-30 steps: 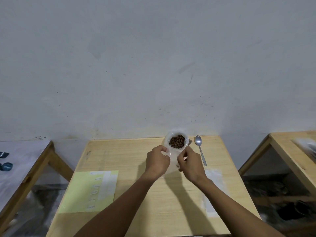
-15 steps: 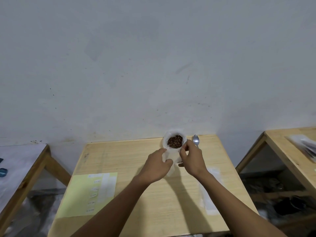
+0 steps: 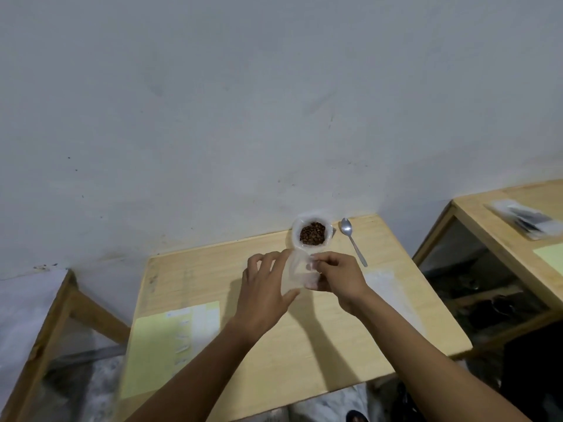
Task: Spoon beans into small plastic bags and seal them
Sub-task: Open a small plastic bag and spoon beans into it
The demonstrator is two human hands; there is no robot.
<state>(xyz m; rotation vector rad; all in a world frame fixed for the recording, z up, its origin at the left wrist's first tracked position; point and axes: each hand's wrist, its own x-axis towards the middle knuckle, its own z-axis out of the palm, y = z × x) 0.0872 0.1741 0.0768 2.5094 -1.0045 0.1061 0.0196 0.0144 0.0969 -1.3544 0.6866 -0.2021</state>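
Left hand [image 3: 265, 287] and right hand [image 3: 333, 277] pinching a small clear plastic bag [image 3: 297, 271] at frame centre, its contents not discernible, white round container [image 3: 311, 233] of brown beans [image 3: 312, 233] just above, metal spoon [image 3: 352, 239] beside it

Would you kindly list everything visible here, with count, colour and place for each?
Small plastic bag: one, clear, held between both hands above the table.
Container of beans: one, white with brown beans, table's far edge.
Spoon: one, silver, lying right of the container.
Table: one, light wood, centre.
Yellow sheet: one, table's near left.
Clear plastic: flat on the table's right side.
Side tables: two, wooden, left and right.
Left hand: holds the bag.
Right hand: pinches the bag.
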